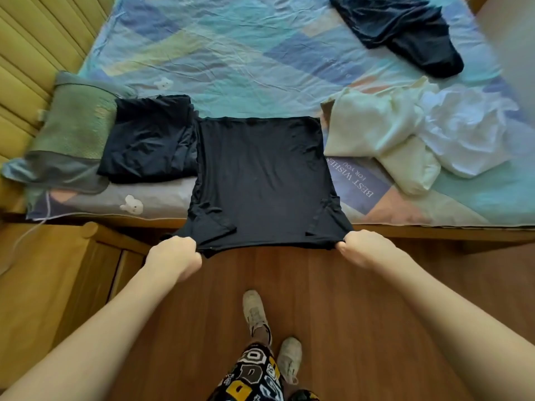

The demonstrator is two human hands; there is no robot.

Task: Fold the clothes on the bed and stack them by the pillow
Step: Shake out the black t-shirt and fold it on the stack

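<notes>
A black T-shirt [260, 175] lies spread flat on the near part of the bed, its sleeves folded in, its near end hanging past the bed edge. My left hand [173, 256] grips its near left corner and my right hand [362, 247] grips the near right corner. A folded dark garment [147, 140] sits beside the green pillow [75, 125] at the left. An unfolded dark garment [405, 30] lies at the far right. A cream garment [382, 131] and a white one [469, 131] lie crumpled to the right of the T-shirt.
The bed [231, 53] has a patterned blue-green sheet. A padded yellow headboard [29, 53] runs along the left. A wooden bedside cabinet [58, 270] stands at the lower left. My feet [272, 334] stand on the wooden floor before the bed.
</notes>
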